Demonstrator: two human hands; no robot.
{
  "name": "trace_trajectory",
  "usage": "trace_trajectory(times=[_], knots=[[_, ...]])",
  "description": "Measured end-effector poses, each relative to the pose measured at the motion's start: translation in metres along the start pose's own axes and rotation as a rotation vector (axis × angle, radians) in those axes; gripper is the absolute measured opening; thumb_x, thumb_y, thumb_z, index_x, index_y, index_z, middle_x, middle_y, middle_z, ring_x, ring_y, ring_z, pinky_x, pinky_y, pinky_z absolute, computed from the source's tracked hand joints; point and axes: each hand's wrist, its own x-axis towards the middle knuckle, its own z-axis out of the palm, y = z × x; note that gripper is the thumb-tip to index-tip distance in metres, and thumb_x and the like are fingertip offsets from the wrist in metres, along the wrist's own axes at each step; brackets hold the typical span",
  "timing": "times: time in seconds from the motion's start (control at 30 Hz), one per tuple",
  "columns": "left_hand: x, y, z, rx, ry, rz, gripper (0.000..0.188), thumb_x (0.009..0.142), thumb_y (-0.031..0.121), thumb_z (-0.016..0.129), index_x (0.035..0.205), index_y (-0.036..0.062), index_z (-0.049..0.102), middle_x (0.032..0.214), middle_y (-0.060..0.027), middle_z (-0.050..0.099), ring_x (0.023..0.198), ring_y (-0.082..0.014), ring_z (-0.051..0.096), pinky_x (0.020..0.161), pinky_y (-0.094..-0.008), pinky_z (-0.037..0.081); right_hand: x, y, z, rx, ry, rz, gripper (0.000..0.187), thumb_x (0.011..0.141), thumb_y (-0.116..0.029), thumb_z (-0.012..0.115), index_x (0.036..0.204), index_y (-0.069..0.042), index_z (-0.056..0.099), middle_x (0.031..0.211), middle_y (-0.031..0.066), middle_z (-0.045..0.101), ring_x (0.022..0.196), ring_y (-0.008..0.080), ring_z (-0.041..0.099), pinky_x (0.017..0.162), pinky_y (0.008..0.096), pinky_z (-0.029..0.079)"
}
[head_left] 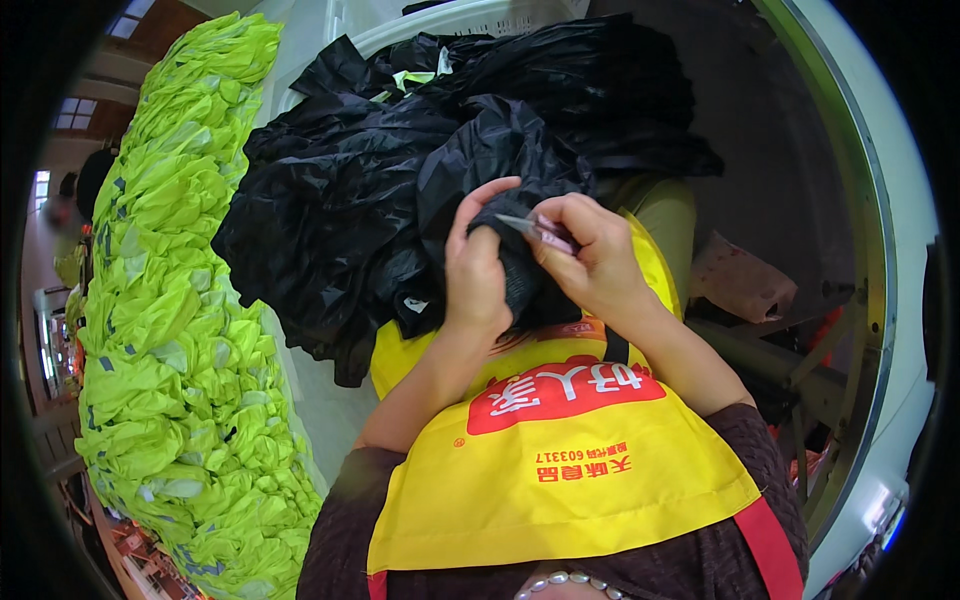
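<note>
In front of me lies a large heap of glossy black fabric (345, 205), gathered over my lap and the container behind it. My left hand (477, 280) is closed on a bunched edge of a black garment (520, 280), with the index finger curled over its top. Just to the right, my right hand (600, 255) grips a small pair of thread snips (519, 224). The pointed metal blades lean left over the black cloth, close to my left fingers. Whether they touch the cloth, I cannot tell.
A tall pile of neon yellow-green garments (180, 330) runs down the left side. Behind the black heap shows the rim of a white plastic basket (400, 35). I wear a yellow apron (560, 500). A pale table edge (880, 250) curves along the right, with a pinkish box (745, 278) beneath it.
</note>
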Motion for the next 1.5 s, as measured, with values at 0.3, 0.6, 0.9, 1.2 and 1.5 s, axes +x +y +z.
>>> trace_trajectory(times=[0.3, 0.6, 0.9, 1.2, 1.5], knots=[[-0.056, 0.175, -0.206, -0.068, 0.3, 0.376, 0.049, 0.091, 0.029, 0.034, 0.122, -0.0066, 0.046, 0.124, -0.0214, 0.05, 0.11, -0.0359, 0.051, 0.1, -0.0502, 0.034, -0.008, 0.025, -0.027, 0.357, -0.061, 0.228, 0.011, 0.082, -0.013, 0.062, 0.085, -0.004, 0.055, 0.071, -0.0002, 0.052, 0.062, 0.0072, 0.046, 0.056, 0.021, 0.038], [-0.054, 0.013, -0.393, 1.132, 0.541, -0.036, 0.045, 0.081, -0.001, 0.042, 0.124, 0.006, 0.05, 0.112, -0.0087, 0.056, 0.095, -0.0141, 0.052, 0.077, -0.0221, 0.044, -0.017, 0.25, -0.179, -0.572, 0.597, 0.79, 0.043, 0.087, -0.039, 0.053, 0.091, 0.003, 0.056, 0.068, 0.0128, 0.054, 0.061, 0.0278, 0.053, 0.056, 0.0379, 0.041], [-0.057, 0.204, -0.234, 1.675, 0.053, -0.166, 0.076, 0.058, -0.008, 0.054, 0.131, 0.0092, 0.043, 0.104, -0.0093, 0.055, 0.098, -0.0222, 0.052, 0.081, -0.0277, 0.041, 0.006, 0.263, -0.185, 0.746, 1.078, 0.854, 0.029, 0.079, -0.008, 0.063, 0.106, -0.006, 0.051, 0.064, -0.0028, 0.043, 0.047, 0.0056, 0.035, 0.037, 0.0201, 0.024], [-0.036, 0.2, -0.06, 0.364, -1.181, 0.38, 0.05, 0.079, 0.019, 0.069, 0.124, 0.0114, 0.048, 0.1, -0.01, 0.064, 0.091, -0.0241, 0.061, 0.083, -0.0419, 0.044, 0.059, 0.032, -0.075, 0.66, 0.427, 0.247, 0.049, 0.07, -0.001, 0.064, 0.116, -0.007, 0.048, 0.063, -0.0074, 0.04, 0.047, 0.0014, 0.036, 0.044, 0.0167, 0.03], [-0.101, 0.101, 0.073, -0.397, -1.043, 0.215, 0.049, 0.07, 0.029, 0.068, 0.106, -0.0004, 0.054, 0.102, -0.0197, 0.058, 0.092, -0.0334, 0.057, 0.082, -0.0437, 0.045, 0.02, -0.015, 0.035, 0.657, -0.256, 0.418, 0.049, 0.069, 0.0, 0.063, 0.117, -0.004, 0.051, 0.082, -0.0033, 0.052, 0.067, 0.0015, 0.04, 0.062, 0.0164, 0.035]])
